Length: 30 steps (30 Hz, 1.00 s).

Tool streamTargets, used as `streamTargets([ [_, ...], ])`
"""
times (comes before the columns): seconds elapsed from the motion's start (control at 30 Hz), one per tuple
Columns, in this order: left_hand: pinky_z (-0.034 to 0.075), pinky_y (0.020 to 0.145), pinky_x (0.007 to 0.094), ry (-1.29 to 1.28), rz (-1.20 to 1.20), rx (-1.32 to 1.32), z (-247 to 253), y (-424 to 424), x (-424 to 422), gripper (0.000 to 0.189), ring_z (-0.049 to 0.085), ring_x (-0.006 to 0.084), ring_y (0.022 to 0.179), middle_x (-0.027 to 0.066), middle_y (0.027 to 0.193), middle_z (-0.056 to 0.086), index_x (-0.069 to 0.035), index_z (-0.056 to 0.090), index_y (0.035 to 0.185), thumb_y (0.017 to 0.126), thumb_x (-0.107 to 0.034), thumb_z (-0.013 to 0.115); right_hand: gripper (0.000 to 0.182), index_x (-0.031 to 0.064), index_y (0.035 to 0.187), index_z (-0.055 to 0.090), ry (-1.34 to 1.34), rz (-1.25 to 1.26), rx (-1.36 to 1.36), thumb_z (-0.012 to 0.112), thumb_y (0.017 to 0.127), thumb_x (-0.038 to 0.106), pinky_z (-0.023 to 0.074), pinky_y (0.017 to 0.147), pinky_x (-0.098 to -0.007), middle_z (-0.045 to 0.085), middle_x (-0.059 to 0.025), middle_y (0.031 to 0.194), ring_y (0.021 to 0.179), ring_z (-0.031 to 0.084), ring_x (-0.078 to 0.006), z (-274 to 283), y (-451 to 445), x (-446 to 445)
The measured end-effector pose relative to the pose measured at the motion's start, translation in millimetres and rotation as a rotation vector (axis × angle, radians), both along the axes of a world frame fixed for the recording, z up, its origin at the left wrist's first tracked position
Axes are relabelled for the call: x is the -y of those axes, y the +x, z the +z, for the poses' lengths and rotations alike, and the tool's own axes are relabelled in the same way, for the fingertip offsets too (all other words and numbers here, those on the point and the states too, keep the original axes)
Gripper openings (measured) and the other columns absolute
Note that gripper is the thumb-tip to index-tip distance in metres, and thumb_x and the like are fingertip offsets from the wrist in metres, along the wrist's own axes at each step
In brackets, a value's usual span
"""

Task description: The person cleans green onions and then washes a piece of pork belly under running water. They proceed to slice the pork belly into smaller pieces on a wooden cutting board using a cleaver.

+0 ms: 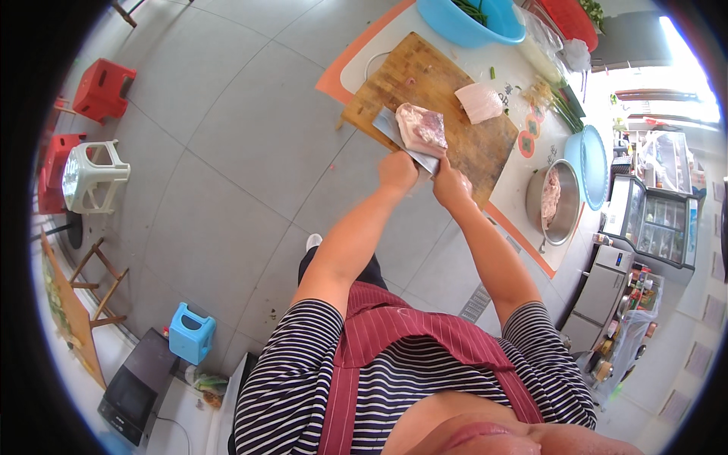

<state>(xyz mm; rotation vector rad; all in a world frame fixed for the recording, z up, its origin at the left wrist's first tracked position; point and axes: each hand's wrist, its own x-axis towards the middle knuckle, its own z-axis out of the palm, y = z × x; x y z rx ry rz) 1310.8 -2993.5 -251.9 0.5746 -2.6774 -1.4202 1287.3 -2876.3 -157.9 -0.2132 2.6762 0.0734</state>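
A slab of raw pork [421, 129] rests on or against the broad blade of a cleaver [388, 124], over the near side of a wooden cutting board [369, 108]. My left hand [398, 169] is curled at the blade's near edge, its fingertips hidden. At the blade's lower right end is my right hand [453, 183], closed around it where the handle would be, close to the pork's corner; the grip itself is mostly hidden. A second, paler piece of pork [479, 103] lies apart on the board's right side.
A blue basin [483, 28] with green vegetables stands beyond the board. To the right are a steel bowl [560, 219] with meat, a light blue basin [594, 168] and scallions [563, 108]. Red [102, 91], white [96, 176] and blue stools [191, 334] stand on the floor at left.
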Motion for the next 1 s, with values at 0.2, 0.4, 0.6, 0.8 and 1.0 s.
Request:
streamTargets([
  [0.2, 0.051, 0.070, 0.0503, 0.207, 0.069, -0.132, 11.4, -2.3, 7.5, 0.020, 0.064, 0.0421, 0.078, 0.0243, 0.082, 0.066, -0.003, 0.069, 0.085, 0.075, -0.019, 0.066, 0.027, 0.0057, 0.115, 0.052, -0.046, -0.014, -0.049, 0.044, 0.091, 0.015, 0.0489, 0.081, -0.0523, 0.067, -0.0250, 0.098, 0.093, 0.064, -0.0431, -8.5, -17.5, 11.0],
  [0.4, 0.050, 0.070, 0.0496, -0.026, -0.135, -0.149, -38.6, -0.5, 19.3, 0.017, 0.063, 0.0426, 0.080, 0.0229, 0.082, 0.066, -0.003, 0.068, 0.080, 0.076, -0.019, 0.064, 0.034, 0.0048, 0.122, 0.042, 0.035, 0.012, 0.000, 0.044, 0.089, 0.013, 0.0486, 0.081, -0.0515, 0.067, -0.0262, 0.096, 0.094, 0.064, -0.0434, 6.3, 5.5, -23.4],
  [0.6, 0.050, 0.072, 0.0493, 0.140, -0.070, -0.027, 9.7, 7.5, 4.2, 0.017, 0.063, 0.0428, 0.081, 0.0229, 0.084, 0.066, -0.002, 0.067, 0.083, 0.076, -0.017, 0.064, 0.039, 0.0023, 0.127, 0.042, 0.009, -0.002, 0.039, 0.042, 0.091, 0.015, 0.0495, 0.085, -0.0496, 0.067, -0.0247, 0.102, 0.097, 0.065, -0.0416, -7.7, -23.2, 19.8],
  [0.8, 0.051, 0.074, 0.0477, 0.277, 0.078, -0.131, -16.7, 7.2, 37.0, 0.024, 0.064, 0.0418, 0.084, 0.0246, 0.088, 0.066, -0.003, 0.064, 0.097, 0.077, -0.017, 0.064, 0.034, -0.0004, 0.107, 0.065, -0.117, 0.023, 0.017, 0.050, 0.086, 0.021, 0.0509, 0.085, -0.0461, 0.067, -0.0247, 0.102, 0.096, 0.065, -0.0404, -5.3, -39.0, 19.8],
  [1.0, 0.050, 0.074, 0.0468, 0.121, -0.052, 0.102, -6.5, 1.6, 64.5, 0.042, 0.065, 0.0383, 0.087, 0.0219, 0.095, 0.068, -0.001, 0.062, 0.104, 0.077, -0.033, 0.069, 0.033, -0.0031, 0.099, 0.067, -0.106, 0.172, 0.171, 0.055, 0.080, 0.022, 0.0510, 0.083, -0.0448, 0.066, -0.0266, 0.100, 0.095, 0.064, -0.0408, 5.9, -64.2, 17.1],
])
